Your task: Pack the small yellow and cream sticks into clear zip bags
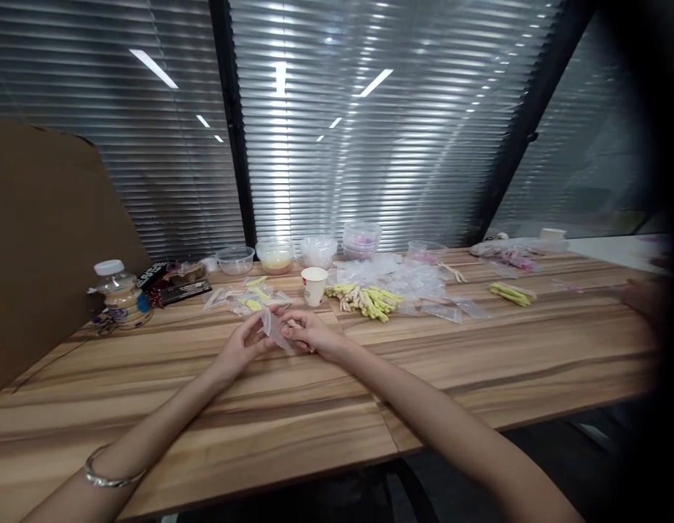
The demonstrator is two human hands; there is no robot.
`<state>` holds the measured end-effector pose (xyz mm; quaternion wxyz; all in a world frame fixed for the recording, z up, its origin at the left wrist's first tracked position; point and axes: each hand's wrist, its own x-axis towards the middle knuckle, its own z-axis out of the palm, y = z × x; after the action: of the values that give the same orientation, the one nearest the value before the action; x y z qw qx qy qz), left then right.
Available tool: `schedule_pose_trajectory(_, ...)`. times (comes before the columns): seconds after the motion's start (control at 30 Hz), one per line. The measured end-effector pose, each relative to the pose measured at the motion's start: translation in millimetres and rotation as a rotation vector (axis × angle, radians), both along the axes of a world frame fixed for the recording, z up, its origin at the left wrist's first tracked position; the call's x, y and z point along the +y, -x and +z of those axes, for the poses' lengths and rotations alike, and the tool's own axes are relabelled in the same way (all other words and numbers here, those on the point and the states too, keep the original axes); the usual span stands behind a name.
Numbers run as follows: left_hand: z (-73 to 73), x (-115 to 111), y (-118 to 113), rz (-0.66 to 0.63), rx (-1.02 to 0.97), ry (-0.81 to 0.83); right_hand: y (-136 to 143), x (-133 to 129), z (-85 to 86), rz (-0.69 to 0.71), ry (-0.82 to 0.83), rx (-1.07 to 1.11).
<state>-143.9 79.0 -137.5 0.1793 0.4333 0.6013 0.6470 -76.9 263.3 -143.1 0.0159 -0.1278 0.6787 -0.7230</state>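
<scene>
Over the middle of the wooden table, my left hand grips a small clear plastic bag between thumb and fingers. My right hand is closed at the bag's right side, fingers curled around something small and pale that I cannot make out. Just beyond my hands stands a white paper cup. To its right lies a pile of yellow-green and cream strips. Left of the cup, several small bags with yellow and pale pieces lie flat.
Clear plastic tubs line the window side. Loose clear bags spread behind the strips. A white-capped jar stands at left near a brown board. A yellow bundle lies right. A blurred hand of another person shows at far right.
</scene>
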Motion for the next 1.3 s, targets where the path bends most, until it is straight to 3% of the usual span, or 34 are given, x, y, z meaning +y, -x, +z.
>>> schedule_pose_trajectory(0.2, -6.5, 0.0, 3.9, 0.033, 0.058, -0.006, 4.2, -5.7, -10.1, -0.093, -0.02, 0.017)
schedule_pose_trajectory(0.3, -1.7, -3.0, 2.6, 0.198, 0.349, 0.019, 5.8, -6.9, -10.4, -0.177, 0.011, 0.0)
schedule_pose_trajectory(0.43, 6.6, -6.9, -0.5, 0.446, 0.848, 0.178, 9.3, -2.0, -10.3, -0.109, 0.146, -0.075)
schedule_pose_trajectory(0.57, 4.6, -6.3, 0.9, 0.534, 1.109, 0.249, 10.6, 4.3, -7.7, -0.066, 0.224, -0.1)
schedule_pose_trajectory(0.63, 2.7, -5.2, 2.0, 0.542, 1.175, 0.301, 9.2, 5.8, -5.4, -0.08, 0.188, -0.114)
schedule_pose_trajectory(0.8, 2.0, -4.0, 3.7, 0.604, 1.149, 0.412, 3.6, 5.5, -0.4, -0.084, -0.067, -0.033)
schedule_pose_trajectory(1.0, -2.0, -3.8, 7.0, 0.62, 1.037, 0.502, 3.7, 6.3, 4.5, -0.191, -0.275, 0.3)
schedule_pose_trajectory(1.1, -5.4, -2.7, 8.4, 0.547, 0.974, 0.529, 4.9, 7.7, 4.6, -0.217, -0.272, 0.246)
schedule_pose_trajectory(1.3, -10.2, -1.0, 11.3, 0.482, 0.84, 0.537, 3.7, 6.2, 6.9, -0.156, -0.111, 0.112)
